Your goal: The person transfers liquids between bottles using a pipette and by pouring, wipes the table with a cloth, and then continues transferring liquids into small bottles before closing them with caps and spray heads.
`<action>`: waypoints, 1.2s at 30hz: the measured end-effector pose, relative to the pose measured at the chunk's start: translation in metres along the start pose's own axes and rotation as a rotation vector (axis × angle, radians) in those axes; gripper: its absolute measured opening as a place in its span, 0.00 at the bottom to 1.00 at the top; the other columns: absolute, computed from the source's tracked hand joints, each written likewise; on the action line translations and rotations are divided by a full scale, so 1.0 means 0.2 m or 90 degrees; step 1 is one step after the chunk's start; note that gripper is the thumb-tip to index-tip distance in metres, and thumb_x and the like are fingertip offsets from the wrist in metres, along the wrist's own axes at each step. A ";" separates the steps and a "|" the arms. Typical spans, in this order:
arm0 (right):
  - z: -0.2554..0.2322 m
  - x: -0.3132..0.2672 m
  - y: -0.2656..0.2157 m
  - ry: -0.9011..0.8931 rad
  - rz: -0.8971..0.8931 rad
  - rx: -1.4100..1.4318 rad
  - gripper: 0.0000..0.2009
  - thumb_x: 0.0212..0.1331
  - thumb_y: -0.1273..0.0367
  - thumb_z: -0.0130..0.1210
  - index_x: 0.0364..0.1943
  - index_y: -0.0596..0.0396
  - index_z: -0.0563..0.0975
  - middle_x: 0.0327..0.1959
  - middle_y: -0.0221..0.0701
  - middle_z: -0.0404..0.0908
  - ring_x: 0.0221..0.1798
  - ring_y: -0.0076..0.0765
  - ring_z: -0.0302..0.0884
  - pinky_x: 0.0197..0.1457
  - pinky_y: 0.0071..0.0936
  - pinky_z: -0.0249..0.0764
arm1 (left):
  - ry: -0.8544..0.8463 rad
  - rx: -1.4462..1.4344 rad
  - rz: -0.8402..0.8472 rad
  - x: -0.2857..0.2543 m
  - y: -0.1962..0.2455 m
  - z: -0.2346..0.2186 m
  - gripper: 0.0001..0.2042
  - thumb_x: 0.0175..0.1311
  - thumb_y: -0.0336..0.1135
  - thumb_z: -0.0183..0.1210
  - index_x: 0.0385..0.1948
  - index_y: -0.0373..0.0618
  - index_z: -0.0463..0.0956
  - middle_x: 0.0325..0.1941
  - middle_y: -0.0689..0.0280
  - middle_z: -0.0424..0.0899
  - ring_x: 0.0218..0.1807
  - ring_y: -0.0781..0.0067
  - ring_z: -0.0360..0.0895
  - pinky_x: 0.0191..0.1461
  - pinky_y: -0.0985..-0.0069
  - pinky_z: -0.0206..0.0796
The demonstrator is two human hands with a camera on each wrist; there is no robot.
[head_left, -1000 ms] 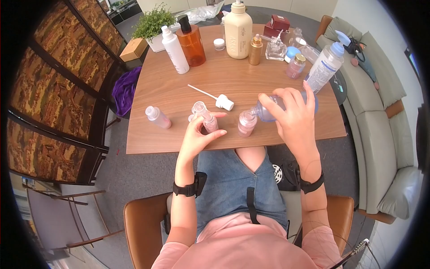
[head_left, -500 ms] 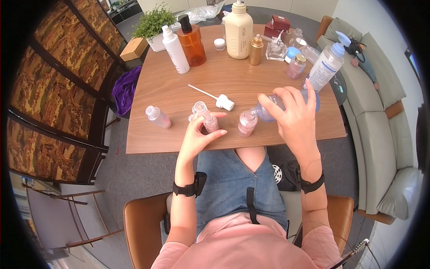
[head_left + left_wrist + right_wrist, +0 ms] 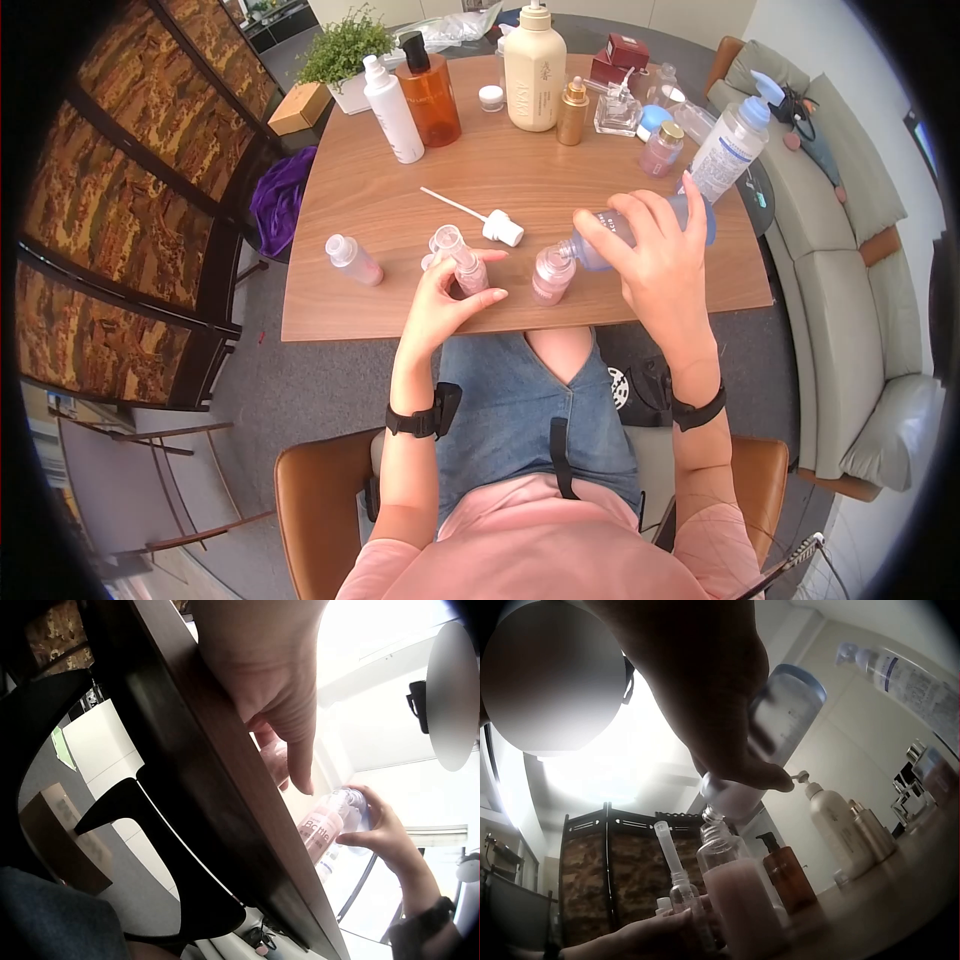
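My right hand grips a bluish clear bottle, tilted with its mouth right at the neck of an open clear bottle near the table's front edge. Pink liquid fills much of that standing bottle, whose printed label shows in the left wrist view. To its left, my left hand holds a small clear pinkish bottle between thumb and fingers. A clear tube-like piece rises at a slant from its neck. Behind them lies a white spray pump with its thin dip tube.
A small frosted bottle stands at the left. Along the back are a white spray bottle, an amber pump bottle, a cream pump bottle, a gold bottle and a glass perfume bottle. A tall clear pump bottle stands at right.
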State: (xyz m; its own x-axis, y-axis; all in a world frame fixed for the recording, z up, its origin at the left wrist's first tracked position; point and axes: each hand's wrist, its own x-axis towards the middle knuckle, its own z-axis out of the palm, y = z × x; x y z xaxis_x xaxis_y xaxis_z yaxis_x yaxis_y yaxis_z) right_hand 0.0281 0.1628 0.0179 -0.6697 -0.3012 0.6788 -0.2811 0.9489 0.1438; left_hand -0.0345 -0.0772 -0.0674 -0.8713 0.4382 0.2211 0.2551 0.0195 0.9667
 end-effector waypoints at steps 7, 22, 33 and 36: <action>-0.01 0.01 0.00 -0.003 -0.006 -0.005 0.25 0.42 0.80 0.55 0.48 0.37 0.79 0.42 0.27 0.74 0.51 0.34 0.74 0.71 0.60 0.53 | -0.004 0.001 -0.010 0.00 -0.01 -0.01 0.21 0.50 0.28 0.71 0.48 0.42 0.80 0.36 0.76 0.71 0.38 0.84 0.67 0.42 0.83 0.61; -0.01 0.04 0.00 0.013 -0.044 -0.042 0.18 0.44 0.72 0.57 0.43 0.36 0.79 0.40 0.26 0.76 0.50 0.31 0.75 0.72 0.61 0.51 | 0.004 0.004 -0.006 0.00 0.00 0.00 0.21 0.49 0.29 0.72 0.48 0.43 0.80 0.39 0.74 0.72 0.40 0.82 0.68 0.45 0.81 0.62; -0.01 0.06 0.00 0.037 -0.076 -0.069 0.14 0.47 0.66 0.55 0.41 0.35 0.79 0.38 0.26 0.77 0.48 0.30 0.75 0.71 0.63 0.53 | 0.002 0.029 0.001 0.00 -0.02 -0.01 0.21 0.49 0.29 0.72 0.48 0.43 0.80 0.41 0.73 0.74 0.41 0.81 0.69 0.46 0.81 0.63; -0.01 0.06 0.00 0.034 -0.082 -0.072 0.14 0.47 0.66 0.56 0.41 0.35 0.80 0.38 0.26 0.77 0.49 0.30 0.75 0.71 0.63 0.52 | -0.002 0.010 -0.017 0.00 -0.01 -0.01 0.21 0.50 0.28 0.71 0.48 0.43 0.80 0.43 0.72 0.75 0.43 0.81 0.70 0.47 0.81 0.63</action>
State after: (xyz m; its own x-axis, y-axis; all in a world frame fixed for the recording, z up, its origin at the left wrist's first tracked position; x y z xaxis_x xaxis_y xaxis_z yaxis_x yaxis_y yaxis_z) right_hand 0.0217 0.1595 0.0281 -0.5953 -0.4183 0.6860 -0.2808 0.9083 0.3102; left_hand -0.0352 -0.0794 -0.0693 -0.8763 0.4406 0.1949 0.2386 0.0453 0.9701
